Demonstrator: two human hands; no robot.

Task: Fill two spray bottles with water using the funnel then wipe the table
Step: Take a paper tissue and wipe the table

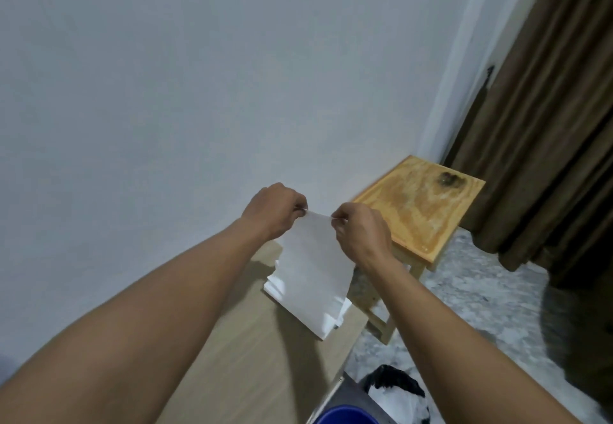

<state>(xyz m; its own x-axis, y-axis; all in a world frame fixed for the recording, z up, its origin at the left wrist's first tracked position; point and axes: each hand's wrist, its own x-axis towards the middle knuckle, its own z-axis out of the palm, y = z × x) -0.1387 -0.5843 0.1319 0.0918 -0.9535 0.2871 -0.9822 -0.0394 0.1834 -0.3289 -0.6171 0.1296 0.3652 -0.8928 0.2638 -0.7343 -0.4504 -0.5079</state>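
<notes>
i see a pale wood-grain table [252, 374] against the wall, with 1 stack of white tissues [271, 286] lying near its far right edge. beside it, a small wooden stool [414, 211], a blue bucket [341, 415] and a black bag [394, 387] sit on the speckled grey floor [464, 307].

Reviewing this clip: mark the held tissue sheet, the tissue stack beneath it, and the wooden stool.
tissue sheet [311, 257], head view, middle of the hanging sheet.
tissue stack [272, 286], head view, exposed left corner of the pile.
wooden stool [421, 204], head view, bare centre of its top.
</notes>
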